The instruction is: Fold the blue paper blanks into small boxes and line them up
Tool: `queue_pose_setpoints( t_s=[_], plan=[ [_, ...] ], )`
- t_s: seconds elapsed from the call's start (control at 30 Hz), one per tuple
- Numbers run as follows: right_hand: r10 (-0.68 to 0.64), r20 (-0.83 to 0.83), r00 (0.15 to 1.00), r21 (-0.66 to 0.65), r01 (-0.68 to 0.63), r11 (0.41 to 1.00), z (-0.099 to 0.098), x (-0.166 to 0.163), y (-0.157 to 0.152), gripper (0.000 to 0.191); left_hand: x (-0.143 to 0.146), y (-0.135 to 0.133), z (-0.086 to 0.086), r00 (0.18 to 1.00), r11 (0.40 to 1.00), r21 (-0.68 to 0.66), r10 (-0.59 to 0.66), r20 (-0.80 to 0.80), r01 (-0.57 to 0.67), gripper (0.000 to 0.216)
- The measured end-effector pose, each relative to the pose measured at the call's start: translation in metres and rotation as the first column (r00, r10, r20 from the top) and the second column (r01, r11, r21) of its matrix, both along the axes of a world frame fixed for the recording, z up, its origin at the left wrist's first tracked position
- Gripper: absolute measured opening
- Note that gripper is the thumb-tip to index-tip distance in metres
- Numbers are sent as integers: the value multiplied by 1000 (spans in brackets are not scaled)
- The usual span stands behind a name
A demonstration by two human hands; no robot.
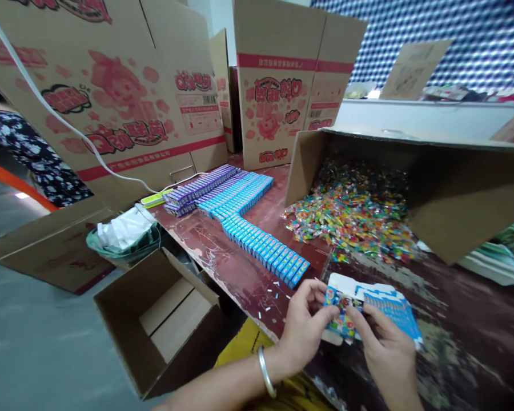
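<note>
At the lower right of the frame, our left hand point(304, 325) pinches one end of a small printed box point(341, 324) between thumb and fingers; our right hand point(389, 345) pinches the other, probably to keep the thin card steady. The box looks bright blue with multicoloured printing and a pale flap below. Just beyond lie flat blue card pieces point(396, 311), seemingly kept within easy reach. At the centre, blue boxes point(265, 251) stand in a tight row, perhaps so they stay upright. Farther, right of centre, wrapped sweets point(355, 217) spill from a tipped carton point(466, 194), its opening apparently turned towards us for access.
</note>
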State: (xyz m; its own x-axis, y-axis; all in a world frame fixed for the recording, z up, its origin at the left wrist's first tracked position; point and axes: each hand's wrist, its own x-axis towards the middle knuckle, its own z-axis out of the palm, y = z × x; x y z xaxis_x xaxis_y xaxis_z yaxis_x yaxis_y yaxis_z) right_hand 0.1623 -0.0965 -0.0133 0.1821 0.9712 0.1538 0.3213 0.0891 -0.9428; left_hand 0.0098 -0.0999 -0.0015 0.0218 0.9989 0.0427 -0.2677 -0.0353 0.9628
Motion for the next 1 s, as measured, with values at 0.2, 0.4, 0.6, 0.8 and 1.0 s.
queue_pose_setpoints(
  t_s=[0.2, 0.4, 0.6, 0.8, 1.0],
  plan=[
    [-26, -102, 994, 61, 33, 998, -1, -12, -2, 55, -10, -4, 3, 984, 990, 79, -108, -142, 120, 57],
    [42, 38, 998, 116, -46, 992, -11, -3, 3, 25, -22, 2, 4, 929, 930, 10, -367, -45, 367, 43],
    [90, 121, 989, 102, -102, 990, -11, 5, 9, 25, -22, 4, -4, 958, 958, 6, -285, -42, 286, 41],
    [191, -44, 981, 124, -184, 975, 7, -3, 20, 25, -17, 7, -5, 972, 976, -80, -193, 138, 205, 50],
    [366, -49, 929, -63, -369, 927, 21, 0, 32, 26, -28, -2, 2, 965, 982, 40, -175, -196, 186, 45]
  ],
)
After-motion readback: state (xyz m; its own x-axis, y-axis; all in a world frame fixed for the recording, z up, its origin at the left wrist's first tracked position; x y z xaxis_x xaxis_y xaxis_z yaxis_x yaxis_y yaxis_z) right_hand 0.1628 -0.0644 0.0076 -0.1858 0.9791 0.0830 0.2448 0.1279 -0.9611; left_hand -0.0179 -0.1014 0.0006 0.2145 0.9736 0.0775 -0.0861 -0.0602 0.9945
